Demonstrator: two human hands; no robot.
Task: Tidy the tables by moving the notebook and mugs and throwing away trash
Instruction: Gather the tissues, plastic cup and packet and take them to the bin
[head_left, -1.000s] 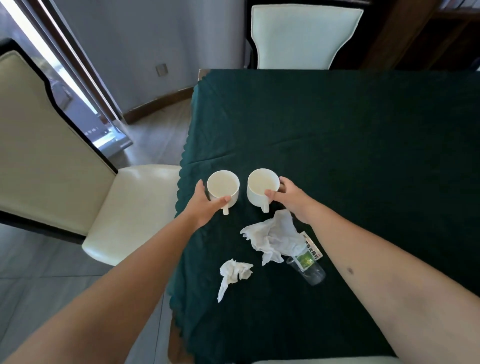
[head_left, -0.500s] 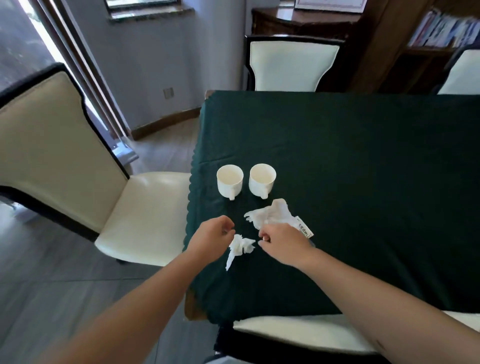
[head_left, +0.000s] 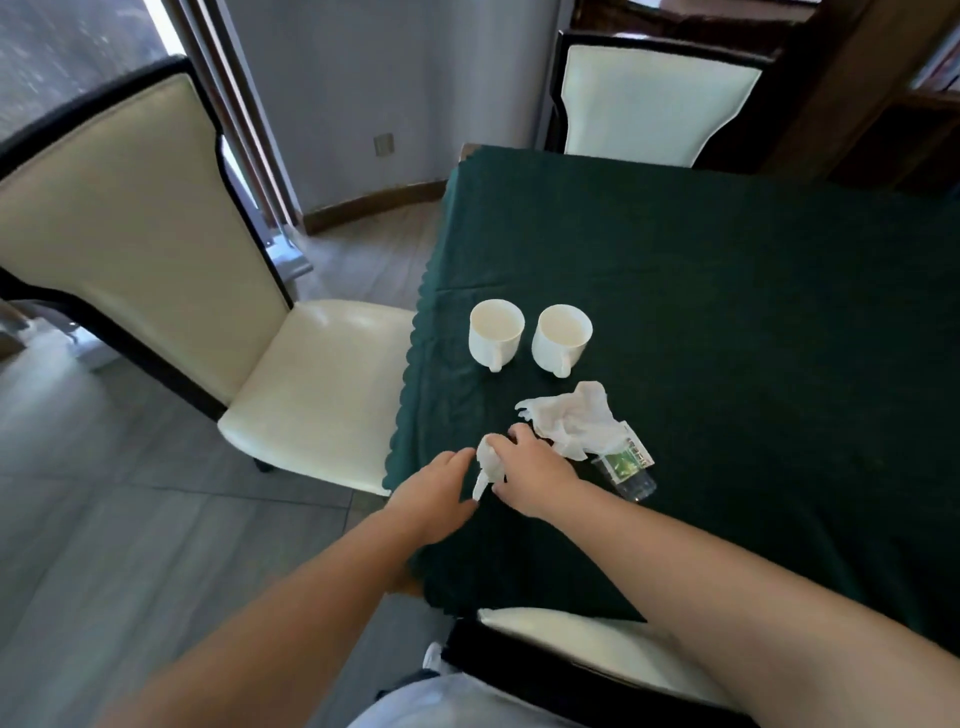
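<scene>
Two white mugs, the left mug (head_left: 496, 332) and the right mug (head_left: 562, 336), stand side by side near the left edge of the dark green table (head_left: 727, 291), handles toward me. My right hand (head_left: 530, 470) is closed around a small crumpled tissue (head_left: 487, 462) just in front of them. My left hand (head_left: 434, 493) hovers beside it at the table's edge, fingers loosely curled, holding nothing. A larger crumpled tissue (head_left: 571, 423) lies to the right, partly over a clear plastic bottle (head_left: 628, 470) with a green label lying on its side.
A cream chair (head_left: 306, 384) stands at the table's left side, another cream chair (head_left: 654, 98) at the far end, and a third chair's back (head_left: 587, 644) is right below my arms. Grey tiled floor lies to the left.
Both hands left the mugs and drew back toward me. My right hand has closed on the small tissue, and my left hand has come alongside it.
</scene>
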